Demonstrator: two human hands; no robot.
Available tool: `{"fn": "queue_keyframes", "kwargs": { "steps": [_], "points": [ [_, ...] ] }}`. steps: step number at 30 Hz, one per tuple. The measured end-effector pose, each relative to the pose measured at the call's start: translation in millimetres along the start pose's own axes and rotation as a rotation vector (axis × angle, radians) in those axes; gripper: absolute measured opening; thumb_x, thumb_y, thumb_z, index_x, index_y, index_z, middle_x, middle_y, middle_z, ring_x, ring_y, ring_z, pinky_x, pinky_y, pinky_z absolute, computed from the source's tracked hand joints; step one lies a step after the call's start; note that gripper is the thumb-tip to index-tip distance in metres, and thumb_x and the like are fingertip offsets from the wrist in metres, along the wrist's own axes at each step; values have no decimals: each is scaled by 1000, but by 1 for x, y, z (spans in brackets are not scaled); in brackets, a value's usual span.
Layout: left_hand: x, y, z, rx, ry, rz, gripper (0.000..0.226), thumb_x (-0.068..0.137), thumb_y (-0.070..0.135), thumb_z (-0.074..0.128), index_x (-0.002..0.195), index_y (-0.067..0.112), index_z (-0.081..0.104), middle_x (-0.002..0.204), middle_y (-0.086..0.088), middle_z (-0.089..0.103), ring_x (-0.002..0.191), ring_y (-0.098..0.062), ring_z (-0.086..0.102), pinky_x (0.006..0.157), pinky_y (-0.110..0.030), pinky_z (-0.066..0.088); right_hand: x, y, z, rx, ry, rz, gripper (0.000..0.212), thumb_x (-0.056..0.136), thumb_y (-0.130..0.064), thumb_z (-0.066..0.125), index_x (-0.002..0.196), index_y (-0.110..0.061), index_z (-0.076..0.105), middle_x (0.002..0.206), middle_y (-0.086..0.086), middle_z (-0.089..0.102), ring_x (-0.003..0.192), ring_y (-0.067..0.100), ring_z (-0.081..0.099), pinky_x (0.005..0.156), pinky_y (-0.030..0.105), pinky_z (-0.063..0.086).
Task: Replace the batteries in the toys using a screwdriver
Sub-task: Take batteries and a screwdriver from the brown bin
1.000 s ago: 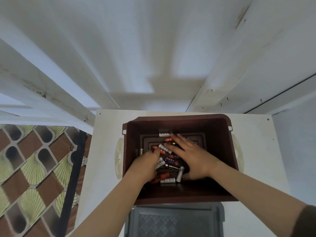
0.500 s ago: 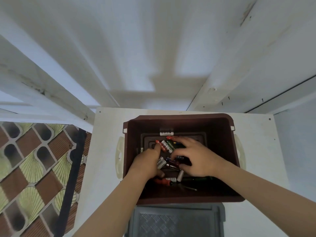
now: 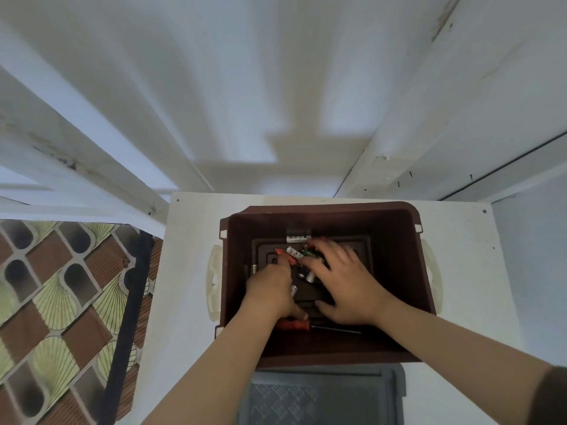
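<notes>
Both hands are down inside the brown plastic bin [image 3: 395,271], which stands on the white table [image 3: 190,271]. Left hand [image 3: 270,289] is curled, its fingers bent down onto the pile of loose batteries [image 3: 296,254]; I cannot tell if it already grips one. Right hand [image 3: 346,286] lies flat with the fingers spread over the batteries and holds nothing that I can see. Most of the batteries lie on the bin floor toward the far side, pointing in many directions, and one white battery [image 3: 296,239] lies crosswise against the far wall. They are small, hard and smooth cylinders, so I judge they will roll and slip easily; best to pinch one across its middle. Near the front wall lies the screwdriver [image 3: 306,326], its long axis left to right, the red handle at the left, just below the left hand, and the thin shaft pointing right. I would take it by the handle.
</notes>
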State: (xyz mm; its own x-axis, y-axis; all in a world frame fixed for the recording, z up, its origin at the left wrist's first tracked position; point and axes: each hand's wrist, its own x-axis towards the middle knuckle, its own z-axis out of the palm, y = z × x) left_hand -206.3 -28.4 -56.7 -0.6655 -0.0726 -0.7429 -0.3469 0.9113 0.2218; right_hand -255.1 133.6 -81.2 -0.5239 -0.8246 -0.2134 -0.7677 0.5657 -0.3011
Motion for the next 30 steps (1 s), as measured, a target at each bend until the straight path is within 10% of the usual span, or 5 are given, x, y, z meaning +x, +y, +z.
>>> {"fn": "queue_keyframes", "kwargs": {
  "steps": [4, 11, 22, 30],
  "points": [
    [-2, 2, 6, 10, 52, 28, 102, 78, 31, 80, 150, 10, 12, 129, -10, 57, 115, -26, 59, 83, -32, 48, -2, 9, 5, 12, -228, 38, 118, 70, -59, 69, 149, -38, -16, 153, 0, -32, 141, 21, -30, 112, 47, -19],
    [-5, -7, 10, -195, 242, 8, 58, 92, 15, 58, 141, 9, 28, 135, -14, 45, 119, -28, 53, 91, -33, 47, 15, 10, 10, -32, 74, 97, 88, 74, -70, 45, 143, -17, 30, 132, 9, 48, 120, 25, 38, 99, 47, 43],
    [-6, 5, 17, 322, 399, -90, 43, 95, 26, 47, 131, 5, 35, 134, -17, 33, 121, -27, 40, 89, -26, 42, 38, -1, 30, -114, 233, 91, 56, 57, -57, 60, 96, -16, 60, 84, 4, 63, 67, 24, 61, 46, 26, 44],
    [7, 1, 19, 407, 375, -55, 31, 98, 17, 38, 128, 12, 41, 129, -10, 48, 118, -22, 50, 89, -27, 43, 45, -7, 27, -109, 220, 97, 66, 44, -46, 83, 89, -14, 46, 68, 4, 62, 45, 23, 58, 35, 22, 39]
  ]
}}
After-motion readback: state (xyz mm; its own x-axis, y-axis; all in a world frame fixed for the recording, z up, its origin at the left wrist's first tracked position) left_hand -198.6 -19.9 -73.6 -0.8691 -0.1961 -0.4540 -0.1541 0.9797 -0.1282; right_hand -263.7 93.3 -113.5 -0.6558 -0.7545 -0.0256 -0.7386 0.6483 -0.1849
